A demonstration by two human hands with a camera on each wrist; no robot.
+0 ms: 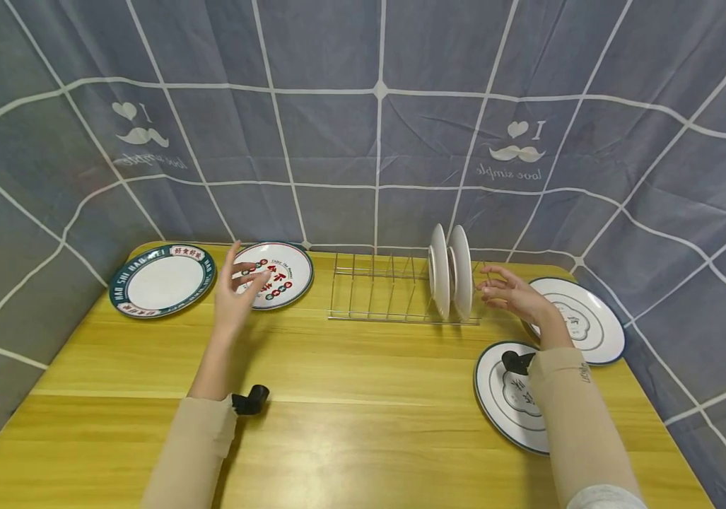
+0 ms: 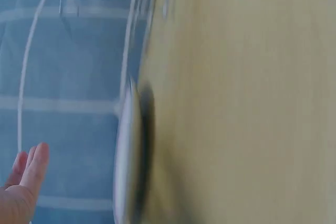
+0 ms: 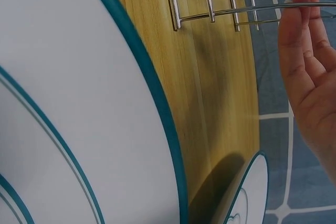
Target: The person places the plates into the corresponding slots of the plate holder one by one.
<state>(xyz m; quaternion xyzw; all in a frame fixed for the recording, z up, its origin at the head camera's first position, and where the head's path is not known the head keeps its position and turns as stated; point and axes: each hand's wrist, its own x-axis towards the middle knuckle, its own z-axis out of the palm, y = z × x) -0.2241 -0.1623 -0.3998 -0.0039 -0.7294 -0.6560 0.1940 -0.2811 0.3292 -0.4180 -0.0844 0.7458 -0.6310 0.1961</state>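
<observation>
Round white plates (image 1: 462, 272) in a shiny metal rack (image 1: 394, 321)

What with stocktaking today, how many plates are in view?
6: two left plates, two right plates, and two plates standing in the rack; these could hide another.

Left arm (image 1: 194, 452): extended forward, sleeved, slanting slightly inward.
Left hand (image 1: 232, 297): raised in line with the arm, fingers (image 1: 229, 265) parted and loosely bent, thumb (image 1: 258, 284) apart.
Right arm (image 1: 582, 424): extended forward, sleeved, slanting inward too.
Right hand (image 1: 522, 295): turned inward, fingers loosely curved, pointing left.
</observation>
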